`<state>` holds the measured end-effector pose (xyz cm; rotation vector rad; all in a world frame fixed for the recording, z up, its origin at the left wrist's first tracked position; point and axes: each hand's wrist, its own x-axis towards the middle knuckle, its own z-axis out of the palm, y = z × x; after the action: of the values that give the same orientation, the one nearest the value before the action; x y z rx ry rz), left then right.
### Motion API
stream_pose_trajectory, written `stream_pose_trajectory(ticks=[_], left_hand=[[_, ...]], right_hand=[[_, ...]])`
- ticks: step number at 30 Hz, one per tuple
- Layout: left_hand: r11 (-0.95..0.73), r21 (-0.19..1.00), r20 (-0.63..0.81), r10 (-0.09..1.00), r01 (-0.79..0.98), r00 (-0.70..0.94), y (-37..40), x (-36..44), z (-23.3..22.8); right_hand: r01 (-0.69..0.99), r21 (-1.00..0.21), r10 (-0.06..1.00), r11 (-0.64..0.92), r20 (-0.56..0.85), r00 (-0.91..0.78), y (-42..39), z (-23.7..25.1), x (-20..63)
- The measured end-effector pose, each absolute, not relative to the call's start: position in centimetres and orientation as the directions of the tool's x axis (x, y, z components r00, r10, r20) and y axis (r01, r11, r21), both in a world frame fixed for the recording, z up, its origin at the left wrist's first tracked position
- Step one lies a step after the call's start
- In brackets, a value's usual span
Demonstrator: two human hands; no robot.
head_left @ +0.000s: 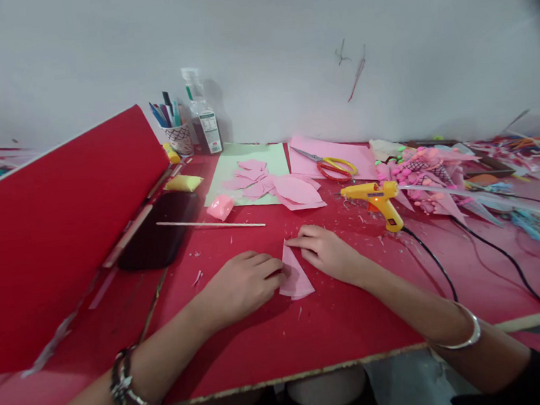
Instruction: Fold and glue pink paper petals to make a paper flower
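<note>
The pink paper (pixel 296 279) lies on the desk (pixel 356 321), lower centre. The left hand (pixel 246 286) touches its left edge, the right hand (pixel 328 253) its tip; whether either pinches, I cannot tell. Pinning that tip should help the layers align.

Worn on the head, the only camera looks forward and down across the nearby desk (pixel 328 330) to the pale wall (pixel 257 52) beyond.

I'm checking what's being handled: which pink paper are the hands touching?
The narrow, tapering piece between the left hand and right hand; the other pink papers lie farther back, untouched.
</note>
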<state>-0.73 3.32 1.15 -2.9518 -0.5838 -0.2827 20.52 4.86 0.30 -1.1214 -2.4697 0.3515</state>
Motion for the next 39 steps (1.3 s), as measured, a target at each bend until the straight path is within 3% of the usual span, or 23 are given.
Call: stream_pose_trajectory(ticks=[6,11,17,20,23,26,28,29,30,32,35,39], left_hand=[[-0.902,-0.078,0.218,0.401,0.425,0.890,3.0,-0.6,1.2],[-0.805,0.033,0.218,0.584,0.592,0.782,2.0,0.5,1.8],[-0.645,-0.080,0.161,0.744,0.760,0.648,1.8,3.4,2.9],[-0.677,-0.211,0.138,0.694,0.705,0.707,1.5,4.2,2.8],[-0.778,-0.336,0.111,0.527,0.531,0.842,1.1,3.9,2.5],[-0.804,-0.333,0.146,0.472,0.493,0.869,1.6,2.7,2.9],[-0.765,-0.211,0.243,0.562,0.608,0.791,2.8,1.6,3.7],[-0.700,-0.090,0.333,0.650,0.709,0.683,3.6,1.1,4.3],[-0.620,0.075,0.422,0.729,0.781,0.538,4.5,0.6,4.9],[-0.510,0.395,0.496,0.818,0.764,0.290,6.3,-0.2,6.0],[-0.417,0.693,0.372,0.906,0.588,0.205,8.0,-0.8,6.9],[-0.314,0.844,0.131,0.907,0.436,0.400,8.4,-1.0,6.3]], right_hand=[[0.700,-0.480,0.848,0.530,0.297,-0.439,4.7,0.6,20.3],[0.650,-0.593,0.879,0.475,0.286,-0.382,4.2,1.0,20.2],[0.569,-0.658,0.870,0.493,0.375,-0.320,4.2,1.5,20.3],[0.553,-0.664,0.861,0.504,0.435,-0.262,4.2,1.9,20.6],[0.541,-0.666,0.852,0.513,0.471,-0.229,4.1,2.2,20.8],[0.522,-0.678,0.846,0.518,0.496,-0.197,4.1,2.2,20.7],[0.510,-0.695,0.849,0.507,0.504,-0.158,4.1,2.2,20.7],[0.502,-0.705,0.851,0.500,0.508,-0.135,4.1,2.2,20.7],[0.493,-0.715,0.851,0.496,0.513,-0.111,4.1,2.2,20.7],[0.468,-0.726,0.840,0.504,0.537,-0.073,4.1,2.3,20.8],[0.437,-0.715,0.809,0.546,0.585,-0.054,4.1,2.7,20.9],[0.394,-0.723,0.821,0.567,0.532,-0.206,4.0,3.3,20.9]])
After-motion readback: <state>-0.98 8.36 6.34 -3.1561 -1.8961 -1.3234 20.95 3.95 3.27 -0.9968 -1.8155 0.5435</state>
